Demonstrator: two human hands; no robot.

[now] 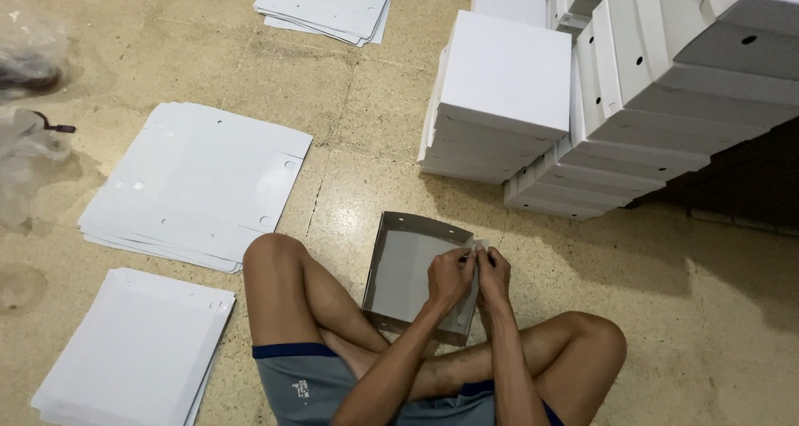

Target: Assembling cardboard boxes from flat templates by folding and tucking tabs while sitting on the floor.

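Observation:
I sit cross-legged on the floor with a half-folded grey cardboard box [408,272] lying in front of my legs. My left hand [450,274] and my right hand [494,274] meet at the box's right wall, fingers pinched on its folded edge and a small tab. Three of the box's walls stand up; its grey inside faces me.
Stacks of flat white cardboard sheets lie at the left [196,185], lower left [137,351] and top [329,6]. Piles of finished white boxes [499,93] and taller leaning stacks [666,85] stand at the upper right. Clear plastic bags [25,143] sit at the far left.

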